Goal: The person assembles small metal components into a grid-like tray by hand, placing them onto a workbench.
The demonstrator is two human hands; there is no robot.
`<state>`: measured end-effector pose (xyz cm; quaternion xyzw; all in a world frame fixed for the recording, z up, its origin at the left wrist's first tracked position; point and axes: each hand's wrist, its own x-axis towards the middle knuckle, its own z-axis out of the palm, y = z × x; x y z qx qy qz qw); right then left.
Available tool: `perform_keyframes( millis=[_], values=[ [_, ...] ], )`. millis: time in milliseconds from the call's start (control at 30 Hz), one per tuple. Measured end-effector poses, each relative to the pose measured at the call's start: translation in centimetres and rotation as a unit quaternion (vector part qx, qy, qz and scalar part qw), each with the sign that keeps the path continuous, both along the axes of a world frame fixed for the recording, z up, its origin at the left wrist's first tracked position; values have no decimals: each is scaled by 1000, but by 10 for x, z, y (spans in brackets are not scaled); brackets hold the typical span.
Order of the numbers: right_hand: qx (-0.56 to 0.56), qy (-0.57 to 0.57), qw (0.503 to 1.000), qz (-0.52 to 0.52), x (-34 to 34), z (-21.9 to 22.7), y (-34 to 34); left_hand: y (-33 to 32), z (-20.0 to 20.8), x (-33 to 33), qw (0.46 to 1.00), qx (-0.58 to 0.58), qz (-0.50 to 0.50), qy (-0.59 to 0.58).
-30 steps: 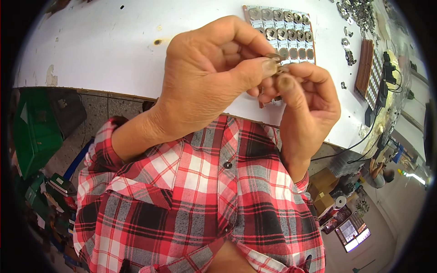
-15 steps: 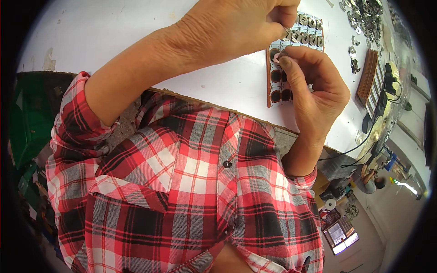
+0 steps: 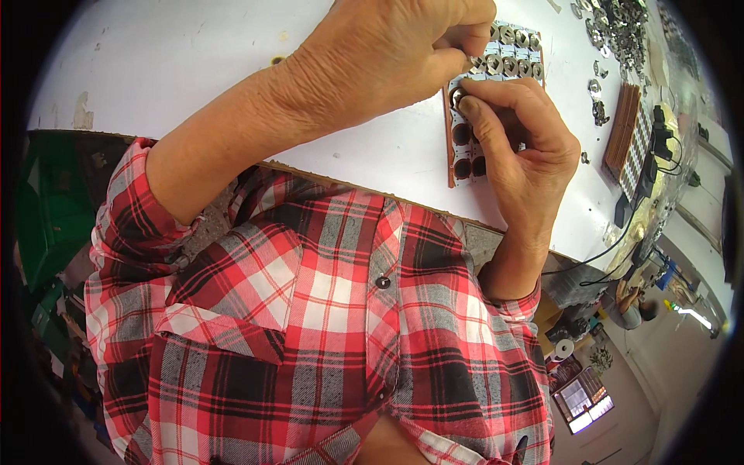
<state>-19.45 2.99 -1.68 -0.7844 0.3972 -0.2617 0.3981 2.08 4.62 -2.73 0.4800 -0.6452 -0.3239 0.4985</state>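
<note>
A panel of small circuit boards (image 3: pixel 450 147) lies on the white table, with dark round spots on its near cells and shiny round metal clips (image 3: pixel 508 66) on its far rows. My right hand (image 3: pixel 535 128) is over the panel, thumb and forefinger closed on a round metal clip (image 3: pixel 456 97) at the left column, just above the dark spots. Beside it, my left hand (image 3: pixel 395 50) hovers at the panel's left edge with thumb and fingers pinched together near the clips. A small glint shows at its fingertips, but what they hold is too hidden to name.
Loose metal clips (image 3: pixel 620 35) are heaped at the far right, with a few scattered nearer. A stack of brown-edged panels (image 3: pixel 624 132) stands right of my right hand, beside a black cable (image 3: pixel 612 252). Another person (image 3: pixel 626 306) is in the right background.
My right hand has moved slightly left, and the clip in its fingers, tilted before, now lies against the panel's left column. My left hand has shifted slightly left, still pinched. The panel appears slightly further left.
</note>
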Motion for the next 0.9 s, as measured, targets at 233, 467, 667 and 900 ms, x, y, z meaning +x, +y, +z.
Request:
perform_keyframes(
  millis=[233,467,667,900],
  values=[
    [-23,6,999,30,-2,2,-4,1,0,2,1000,-10,-11,-18],
    [69,-177,975,-115,2,-2,14,12,4,-3,986,45,-43,155],
    [170,-282,937,-117,4,-2,10,12,15,-5,951,209,-84,210],
    [200,-311,917,-152,11,8,10,10,16,-3,920,278,-98,258]
  ],
)
